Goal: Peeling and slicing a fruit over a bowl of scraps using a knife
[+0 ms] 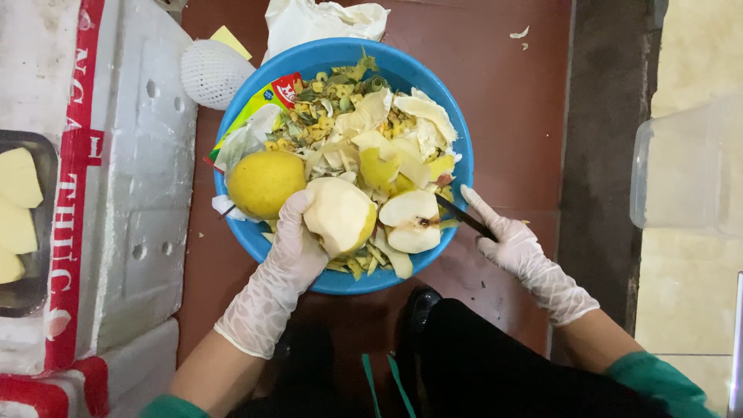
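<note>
My left hand (288,259), in a thin clear glove, grips a mostly peeled pale fruit (340,215) over the blue basin (325,275). A cut half of the same fruit (412,220) lies in the basin just to its right, flat face up. My right hand (511,246), also gloved, holds a dark knife (464,217) whose blade points left toward that cut half. A whole yellow unpeeled fruit (264,183) rests in the basin beside my left hand. Peelings and vegetable scraps (364,124) fill the rest of the basin.
A white foam box (131,178) with red tape stands at left, carrying a metal tray (35,294) of pale cut fruit pieces (15,201). A white foam net sleeve (210,73) and a white plastic bag (321,19) lie beyond the basin. A clear plastic container (685,166) sits at right.
</note>
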